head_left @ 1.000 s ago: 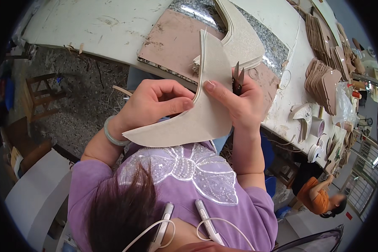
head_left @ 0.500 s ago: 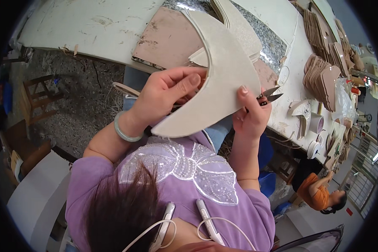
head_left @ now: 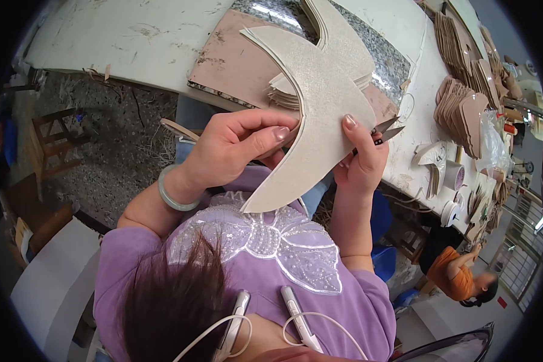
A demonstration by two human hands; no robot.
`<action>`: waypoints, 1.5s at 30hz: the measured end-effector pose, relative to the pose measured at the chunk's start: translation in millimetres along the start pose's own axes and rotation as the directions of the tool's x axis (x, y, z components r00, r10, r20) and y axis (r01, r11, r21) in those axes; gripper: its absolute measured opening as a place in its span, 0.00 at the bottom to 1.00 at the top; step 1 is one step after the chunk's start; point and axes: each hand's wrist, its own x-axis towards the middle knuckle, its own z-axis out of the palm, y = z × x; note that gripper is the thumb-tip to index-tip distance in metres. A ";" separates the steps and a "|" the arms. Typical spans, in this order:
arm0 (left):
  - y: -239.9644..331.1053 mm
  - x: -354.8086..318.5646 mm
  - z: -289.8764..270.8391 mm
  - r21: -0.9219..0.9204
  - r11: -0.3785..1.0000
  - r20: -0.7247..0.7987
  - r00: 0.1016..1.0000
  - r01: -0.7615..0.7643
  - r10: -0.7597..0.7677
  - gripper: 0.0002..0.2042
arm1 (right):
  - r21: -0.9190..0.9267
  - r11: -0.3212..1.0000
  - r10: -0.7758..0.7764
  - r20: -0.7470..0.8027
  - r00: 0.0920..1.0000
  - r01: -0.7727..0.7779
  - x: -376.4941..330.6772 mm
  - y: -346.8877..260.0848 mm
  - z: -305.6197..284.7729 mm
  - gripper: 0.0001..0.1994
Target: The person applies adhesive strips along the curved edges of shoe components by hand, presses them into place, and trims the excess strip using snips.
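Note:
A cream crescent-shaped shoe-upper piece (head_left: 323,105) is stretched between my two hands above the table edge, its curved inner edge toward the left. My left hand (head_left: 238,145) pinches that inner edge between thumb and fingers. On the opposite side my right hand (head_left: 363,158) grips the piece, thumb on top and fingers underneath. Small dark-handled scissors (head_left: 388,131) also sit in my right hand, blades pointing out to the right. Behind the held piece lies a stack of similar cream pieces (head_left: 349,51).
A pinkish board (head_left: 220,66) and a speckled stone slab (head_left: 396,72) lie on the white table (head_left: 127,36). Stacks of tan cut pieces (head_left: 460,111) and a white spool (head_left: 449,212) are at the right. A person in orange (head_left: 449,274) works beyond. A wooden stool (head_left: 60,142) stands left.
The cream piece has turned and shifted: its upper tip has swung left and its lower tip has moved right and nearer my chest. My left hand has dropped slightly. Both hands keep their grip.

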 end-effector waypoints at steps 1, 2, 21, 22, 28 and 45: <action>1.2 0.3 1.6 0.000 1.000 -0.017 1.000 0.012 -0.012 0.11 | 0.000 1.000 -0.001 -0.001 1.000 0.001 0.3 2.0 0.1 0.12; 2.2 0.4 3.0 0.000 1.000 -0.016 1.000 0.012 -0.012 0.11 | -0.032 0.997 -0.074 -0.004 0.997 0.074 0.6 4.8 -0.9 0.12; -9.6 16.2 3.4 -0.033 0.997 -0.076 0.994 0.071 -0.074 0.12 | -0.235 0.968 -0.077 0.059 0.995 0.089 -30.9 17.4 8.7 0.15; -8.6 14.2 2.7 -0.104 0.990 -0.009 0.995 0.096 -0.098 0.13 | -0.192 0.979 -0.063 0.031 0.998 0.068 -29.3 13.3 10.9 0.15; -13.3 2.1 -1.3 0.050 0.999 -0.005 1.000 0.014 -0.013 0.13 | 0.037 0.983 0.172 0.154 0.973 -0.180 -22.3 6.6 3.6 0.16; -1.6 -6.3 3.4 -0.104 0.976 0.061 0.981 0.191 -0.185 0.14 | -0.129 0.985 -0.109 0.030 0.994 0.112 -20.7 10.3 15.4 0.10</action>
